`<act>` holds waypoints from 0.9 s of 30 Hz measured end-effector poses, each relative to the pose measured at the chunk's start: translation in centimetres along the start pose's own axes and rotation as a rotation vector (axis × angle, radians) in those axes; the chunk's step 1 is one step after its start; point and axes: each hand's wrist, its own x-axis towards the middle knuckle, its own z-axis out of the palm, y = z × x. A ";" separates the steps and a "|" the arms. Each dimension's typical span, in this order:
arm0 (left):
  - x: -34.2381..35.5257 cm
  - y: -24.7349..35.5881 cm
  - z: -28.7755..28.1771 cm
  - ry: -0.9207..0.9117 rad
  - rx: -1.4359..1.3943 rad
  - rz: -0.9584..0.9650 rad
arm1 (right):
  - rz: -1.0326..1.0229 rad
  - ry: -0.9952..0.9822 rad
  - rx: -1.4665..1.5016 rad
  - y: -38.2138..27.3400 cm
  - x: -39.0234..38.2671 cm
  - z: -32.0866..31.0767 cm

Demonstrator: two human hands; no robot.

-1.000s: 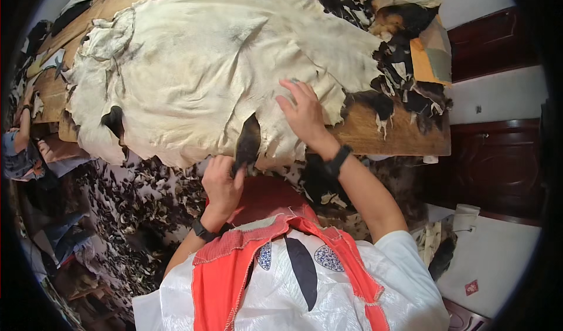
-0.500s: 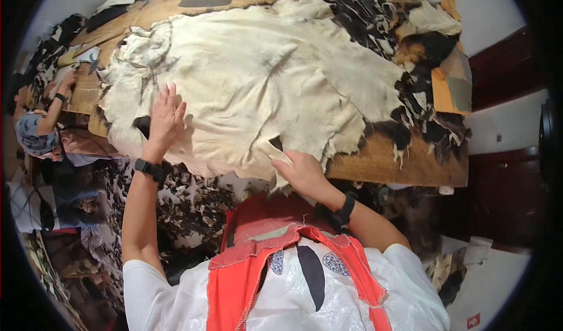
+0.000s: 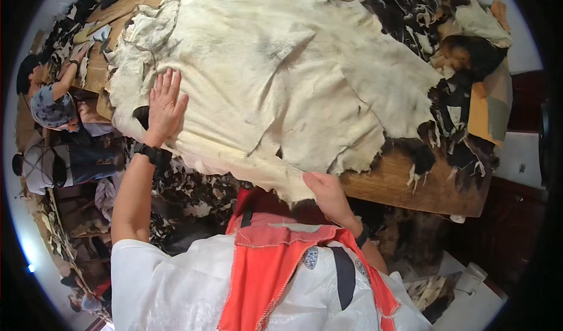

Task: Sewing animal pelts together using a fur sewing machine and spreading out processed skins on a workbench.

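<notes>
A large cream-coloured hide point(image 3: 234, 78) lies spread over a wooden table point(image 3: 410, 181), creased across its middle and ragged along its edges. My left hand point(image 3: 167, 108) rests flat on its left part, fingers stretched and close to a small dark hole in the skin. At the near edge, my right hand point(image 3: 328, 196) pinches the hide's border, thumb on top and fingers underneath. From there the edge is drawn out taut and overhangs the table's front.
Dark fur scraps point(image 3: 404, 23) pile up along the far right. An orange-and-grey piece point(image 3: 489, 105) sits at the right end. At the far left a co-worker point(image 3: 53, 96) reaches onto the table. Many offcuts point(image 3: 187, 199) lie below the front edge.
My right hand has drawn the hide's near edge toward me and to the right, straightening a fold there. My left hand stays flat on the hide. The view has shifted.
</notes>
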 end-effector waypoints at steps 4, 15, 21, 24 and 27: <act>0.3 0.1 0.7 -0.016 -0.006 -0.009 | -0.010 0.014 -0.317 -0.5 0.4 -1.9; -5.9 11.0 -0.2 0.025 -0.091 -0.030 | -0.751 -0.001 -1.324 -11.3 5.8 1.7; -7.6 11.9 -2.8 0.126 -0.302 -0.006 | -0.603 -0.220 -1.422 -11.9 17.7 9.6; -7.1 5.7 -2.4 0.143 -0.043 -0.268 | -0.608 -0.162 -1.545 -10.9 20.9 10.8; -11.0 -0.1 1.0 0.269 -0.043 -0.528 | -0.643 -0.147 -1.542 -10.4 22.1 10.2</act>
